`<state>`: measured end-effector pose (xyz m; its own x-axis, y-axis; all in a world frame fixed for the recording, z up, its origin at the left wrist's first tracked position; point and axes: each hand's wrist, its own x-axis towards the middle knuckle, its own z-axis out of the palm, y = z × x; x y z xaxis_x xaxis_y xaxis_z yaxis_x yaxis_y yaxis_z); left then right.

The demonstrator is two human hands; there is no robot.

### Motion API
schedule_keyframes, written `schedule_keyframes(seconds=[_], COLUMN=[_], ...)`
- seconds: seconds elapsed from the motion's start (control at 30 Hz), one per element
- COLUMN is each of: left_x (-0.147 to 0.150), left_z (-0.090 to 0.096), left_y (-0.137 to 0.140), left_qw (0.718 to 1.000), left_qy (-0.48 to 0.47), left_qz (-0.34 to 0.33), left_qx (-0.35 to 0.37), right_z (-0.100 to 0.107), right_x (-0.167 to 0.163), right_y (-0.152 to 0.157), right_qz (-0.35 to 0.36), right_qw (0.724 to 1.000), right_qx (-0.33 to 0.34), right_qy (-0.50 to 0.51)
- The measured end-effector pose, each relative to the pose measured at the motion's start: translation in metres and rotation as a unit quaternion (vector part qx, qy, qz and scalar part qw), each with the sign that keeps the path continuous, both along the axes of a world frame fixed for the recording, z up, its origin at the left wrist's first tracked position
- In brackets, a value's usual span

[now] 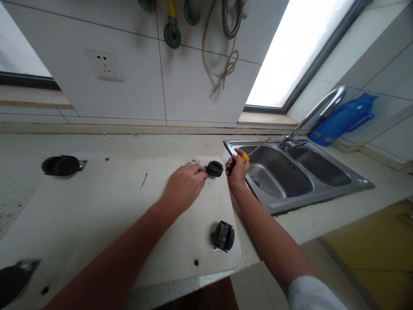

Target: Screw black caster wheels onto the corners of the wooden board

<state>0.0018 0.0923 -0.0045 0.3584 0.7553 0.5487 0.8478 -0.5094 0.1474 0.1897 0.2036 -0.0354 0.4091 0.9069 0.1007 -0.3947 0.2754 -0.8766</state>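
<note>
A white board [119,232] lies on the counter with black caster wheels on its upper face. My left hand [185,185] is closed, its fingertips pinched together at the left side of the far right caster wheel [214,168]; what they hold there is too small to make out. Just right of that wheel, my right hand [238,170] is wrapped round a screwdriver [245,158] with a black and yellow handle. Its shaft points away, up and to the right over the sink's edge. Another caster wheel [223,236] sits at the board's near right corner.
Two more caster wheels, one at the far left [61,165] and one at the near left [14,282], stand on the board. On the right are a double steel sink [322,199], a faucet [322,105] and a blue thermos [343,118]. Pipes and a tied cord [227,69] hang above.
</note>
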Motion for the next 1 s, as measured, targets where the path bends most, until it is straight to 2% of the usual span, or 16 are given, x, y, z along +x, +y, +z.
schedule_keyframes(seconds=[0.43, 0.63, 0.73, 0.9, 1.0], left_x=[0.002, 0.001, -0.002, -0.006, -0.007], left_z=[0.005, 0.004, 0.003, 0.005, 0.006], left_y=[-0.004, -0.003, 0.0, 0.004, 0.004], left_qw=[0.999, 1.0, 0.999, 0.987, 0.981], left_qy=[0.018, 0.012, -0.024, -0.12, -0.148], left_qz=[0.026, 0.021, 0.01, -0.008, -0.015], left_qx=[-0.019, -0.018, -0.04, -0.105, -0.127], right_z=[0.0, -0.004, -0.002, 0.013, 0.034], right_x=[-0.002, -0.002, 0.0, 0.011, 0.015], right_y=[-0.001, 0.0, 0.0, -0.003, -0.011], right_qz=[0.013, 0.056, 0.072, 0.075, 0.049], right_qw=[1.0, 0.997, 0.996, 0.994, 0.989], right_qx=[-0.014, -0.04, -0.037, 0.002, 0.047], right_qy=[-0.009, -0.022, -0.031, -0.085, -0.131])
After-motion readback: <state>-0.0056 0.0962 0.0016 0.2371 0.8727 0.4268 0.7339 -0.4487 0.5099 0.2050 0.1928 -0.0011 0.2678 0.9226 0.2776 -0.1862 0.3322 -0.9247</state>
